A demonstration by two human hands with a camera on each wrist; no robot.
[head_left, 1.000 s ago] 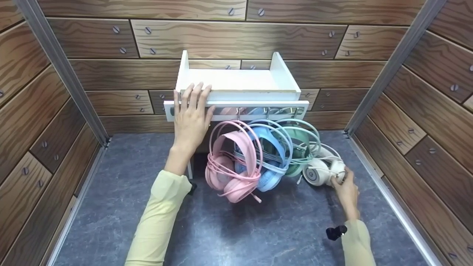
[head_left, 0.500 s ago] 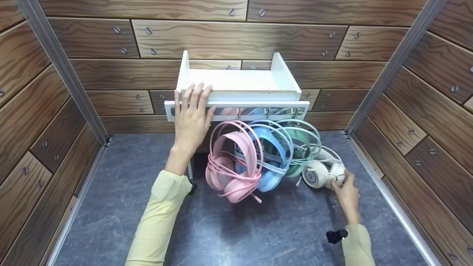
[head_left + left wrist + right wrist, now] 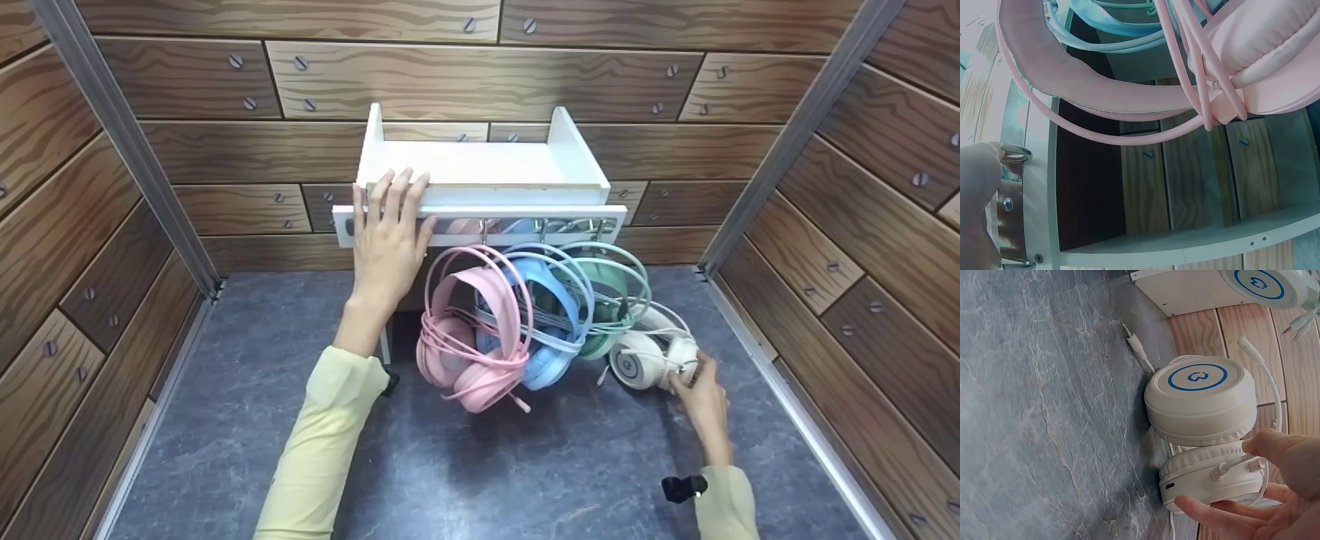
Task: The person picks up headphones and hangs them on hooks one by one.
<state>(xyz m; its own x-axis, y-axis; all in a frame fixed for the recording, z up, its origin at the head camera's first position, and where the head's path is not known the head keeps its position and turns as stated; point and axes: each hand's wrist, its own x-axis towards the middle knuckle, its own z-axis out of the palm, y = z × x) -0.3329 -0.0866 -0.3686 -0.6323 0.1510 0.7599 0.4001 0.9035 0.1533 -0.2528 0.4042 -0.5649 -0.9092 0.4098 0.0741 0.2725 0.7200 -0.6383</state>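
My left hand lies flat with fingers extended over the left end of the hook rail on a white shelf rack. From the rail's hooks hang a pink headset, a blue headset and a green headset, with cables wound round them. At the right, my right hand grips one ear cup of a white headset, low near the floor. The right wrist view shows its thumb and fingers round that cup, beside the microphone boom.
Wood-print panels stand behind and on both sides, with metal corner posts. A dark marbled surface lies underneath. The white headset's loose plug trails by the rack. In the left wrist view, metal hooks jut from the rail.
The white headset, held in my right hand, has shifted slightly left and toward me. My left hand and the three hanging headsets stay in place.
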